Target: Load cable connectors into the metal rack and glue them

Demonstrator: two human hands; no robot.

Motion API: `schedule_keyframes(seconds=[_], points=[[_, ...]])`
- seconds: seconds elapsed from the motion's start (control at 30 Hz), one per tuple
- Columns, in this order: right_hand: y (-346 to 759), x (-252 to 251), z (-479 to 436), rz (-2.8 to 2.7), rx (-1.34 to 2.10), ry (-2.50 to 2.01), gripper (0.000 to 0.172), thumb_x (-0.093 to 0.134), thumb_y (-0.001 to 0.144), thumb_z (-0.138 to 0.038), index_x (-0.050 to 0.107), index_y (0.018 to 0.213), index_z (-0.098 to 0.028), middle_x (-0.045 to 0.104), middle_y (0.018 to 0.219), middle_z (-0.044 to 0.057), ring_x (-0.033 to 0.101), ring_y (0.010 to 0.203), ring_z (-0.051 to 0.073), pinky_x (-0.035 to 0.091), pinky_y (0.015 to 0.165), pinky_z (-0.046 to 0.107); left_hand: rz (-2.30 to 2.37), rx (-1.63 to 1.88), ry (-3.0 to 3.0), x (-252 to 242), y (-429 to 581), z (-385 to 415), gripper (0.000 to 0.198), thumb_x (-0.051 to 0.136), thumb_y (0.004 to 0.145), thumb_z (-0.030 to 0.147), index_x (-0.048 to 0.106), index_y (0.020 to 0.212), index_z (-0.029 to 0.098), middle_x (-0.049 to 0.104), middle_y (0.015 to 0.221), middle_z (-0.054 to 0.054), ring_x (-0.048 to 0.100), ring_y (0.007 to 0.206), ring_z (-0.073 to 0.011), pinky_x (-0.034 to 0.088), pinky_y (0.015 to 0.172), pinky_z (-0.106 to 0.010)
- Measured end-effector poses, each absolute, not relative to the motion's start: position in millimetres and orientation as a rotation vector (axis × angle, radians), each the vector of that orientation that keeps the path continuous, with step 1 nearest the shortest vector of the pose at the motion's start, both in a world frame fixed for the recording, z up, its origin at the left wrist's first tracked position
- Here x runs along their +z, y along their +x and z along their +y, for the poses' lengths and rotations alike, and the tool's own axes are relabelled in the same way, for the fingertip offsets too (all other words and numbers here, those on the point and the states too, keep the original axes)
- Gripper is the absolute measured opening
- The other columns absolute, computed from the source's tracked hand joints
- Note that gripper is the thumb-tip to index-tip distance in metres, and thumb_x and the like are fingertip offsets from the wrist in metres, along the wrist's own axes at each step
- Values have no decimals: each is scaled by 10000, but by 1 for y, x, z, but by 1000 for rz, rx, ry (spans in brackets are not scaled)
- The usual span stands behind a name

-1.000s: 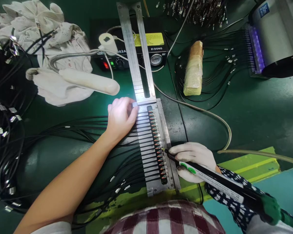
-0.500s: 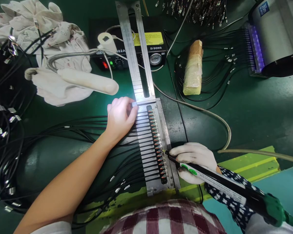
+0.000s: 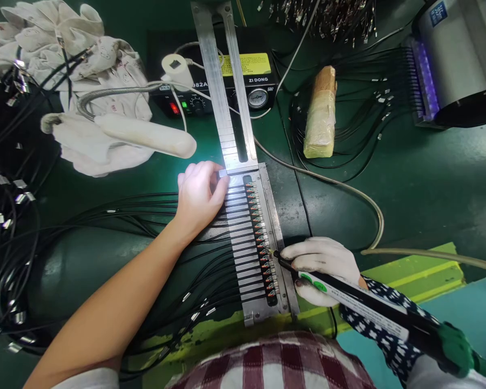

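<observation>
A metal fixture (image 3: 283,270) lies in front of me with a row of black cables (image 3: 146,216) clamped in its slots, their small red-tipped ends lined up in a channel. My left hand (image 3: 200,194), bare, rests with curled fingers on the fixture's upper left edge, pressing on the cables there. My right hand (image 3: 322,267), in a white glove, is closed round a black pen-like dispensing tool (image 3: 348,300) with green buttons. Its fine tip touches one of the cable ends in the lower half of the row.
A long metal rail (image 3: 221,81) runs away from the fixture. Behind it sits a black controller (image 3: 249,81) with a gauge. White gloves and cloths (image 3: 85,81) lie at the back left, a wrapped block (image 3: 319,113) to the right, a UV-lit machine (image 3: 441,65) far right.
</observation>
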State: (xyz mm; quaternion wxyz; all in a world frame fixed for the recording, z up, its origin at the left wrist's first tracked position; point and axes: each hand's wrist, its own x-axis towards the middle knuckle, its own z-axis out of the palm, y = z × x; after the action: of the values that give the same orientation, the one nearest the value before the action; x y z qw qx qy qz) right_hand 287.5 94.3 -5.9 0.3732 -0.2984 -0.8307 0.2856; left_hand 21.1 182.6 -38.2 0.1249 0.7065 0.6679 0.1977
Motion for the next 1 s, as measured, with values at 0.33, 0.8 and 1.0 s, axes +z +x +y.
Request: schedule_keyframes(seconds=[0.33, 0.8, 1.0], points=[[286, -7, 95, -2108, 730, -786, 74, 603, 882, -252, 630, 900, -186, 755, 900, 82, 741, 810, 165, 602, 723, 254, 1939, 579, 2061, -38, 21, 183, 157, 512, 905, 340, 587, 949, 209, 582, 802, -18, 521, 827, -217, 359, 785, -353], [288, 0, 92, -2108, 659, -743, 119, 587, 922, -291, 613, 921, -176, 749, 914, 103, 740, 812, 172, 618, 720, 265, 1942, 582, 2038, -37, 22, 183, 161, 513, 898, 341, 592, 946, 209, 585, 803, -25, 531, 844, -228, 367, 802, -363], [288, 0, 84, -2127, 696, -770, 119, 573, 920, -293, 610, 890, -184, 749, 893, 85, 741, 783, 166, 601, 672, 266, 1948, 573, 2035, -36, 23, 182, 159, 511, 897, 338, 591, 940, 207, 582, 803, -26, 533, 843, -226, 378, 819, -369]])
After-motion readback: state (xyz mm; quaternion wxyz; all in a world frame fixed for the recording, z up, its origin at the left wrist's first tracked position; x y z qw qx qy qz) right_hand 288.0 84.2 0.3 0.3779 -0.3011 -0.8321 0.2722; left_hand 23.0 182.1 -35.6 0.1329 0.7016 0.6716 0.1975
